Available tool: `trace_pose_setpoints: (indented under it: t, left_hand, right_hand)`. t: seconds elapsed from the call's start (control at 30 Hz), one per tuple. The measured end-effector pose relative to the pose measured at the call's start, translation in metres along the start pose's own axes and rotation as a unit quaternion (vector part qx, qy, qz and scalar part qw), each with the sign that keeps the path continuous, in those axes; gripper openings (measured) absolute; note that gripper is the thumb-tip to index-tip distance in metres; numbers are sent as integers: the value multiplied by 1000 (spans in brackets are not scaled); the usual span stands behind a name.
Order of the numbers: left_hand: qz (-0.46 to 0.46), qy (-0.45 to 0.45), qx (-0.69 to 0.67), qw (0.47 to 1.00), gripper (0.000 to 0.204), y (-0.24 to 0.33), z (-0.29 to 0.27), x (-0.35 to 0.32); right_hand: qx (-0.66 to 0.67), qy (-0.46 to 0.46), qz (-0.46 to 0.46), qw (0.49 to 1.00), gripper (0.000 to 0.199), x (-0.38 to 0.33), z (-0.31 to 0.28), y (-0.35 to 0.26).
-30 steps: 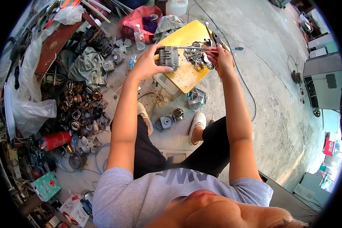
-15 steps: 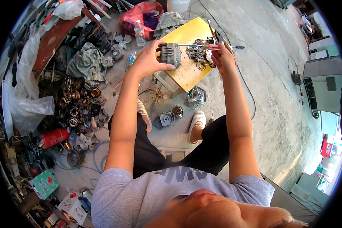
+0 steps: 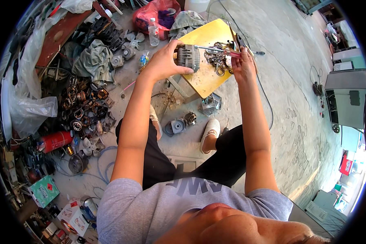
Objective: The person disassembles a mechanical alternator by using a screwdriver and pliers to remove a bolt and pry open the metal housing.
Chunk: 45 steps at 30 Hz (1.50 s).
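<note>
Two hands are working over the yellow board (image 3: pixel 207 77), which is serving as the reference here. Left of the board, one red cylinder (image 3: pixel 55 140) is lying on the floor among motor cores too many to count, and one clear bottle (image 3: pixel 153 32) is standing near the board's far left corner. At the board's left edge, the left hand (image 3: pixel 164 61) is wrapping its fingers around one small electric motor (image 3: pixel 189 57) — a ribbed metal body, judged heavy for its size, rigid and possibly greasy; the ribbed casing is offering the surest hold, not the thin shaft. Over the board's right part, the right hand (image 3: pixel 242 65) is pinching one red-handled screwdriver (image 3: pixel 227 52), its tip pointing toward the motor. Loose rings and washers are lying on the board between the hands — count unclear.
</note>
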<state>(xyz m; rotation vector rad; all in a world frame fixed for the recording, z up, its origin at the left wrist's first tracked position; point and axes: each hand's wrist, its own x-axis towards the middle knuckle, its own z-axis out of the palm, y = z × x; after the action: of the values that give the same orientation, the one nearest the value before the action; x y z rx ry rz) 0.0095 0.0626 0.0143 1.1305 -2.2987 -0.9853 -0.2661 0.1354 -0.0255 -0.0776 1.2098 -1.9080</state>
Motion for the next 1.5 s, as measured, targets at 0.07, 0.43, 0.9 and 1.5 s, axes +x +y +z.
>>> trace_pose_setpoints:
  t: [0.07,0.43,0.9,1.5]
  left_hand:
    - [-2,-3,5,1000,91,1,0,-1]
    - [10,-1,18,1000,89,0,-1,0]
    - [-1,-11,6,1000,86,4,-2,3]
    - [12,-2,2,1000,89,1,-3,2]
  right_hand:
    - [3,-13,-26,1000,27,4,-5,4]
    - [-46,15,-31,998,33,-1,8,0]
    - [-10,-3,-15,1000,30,8,-3,0]
    - [-3,-31,27,999,31,16,-11,11]
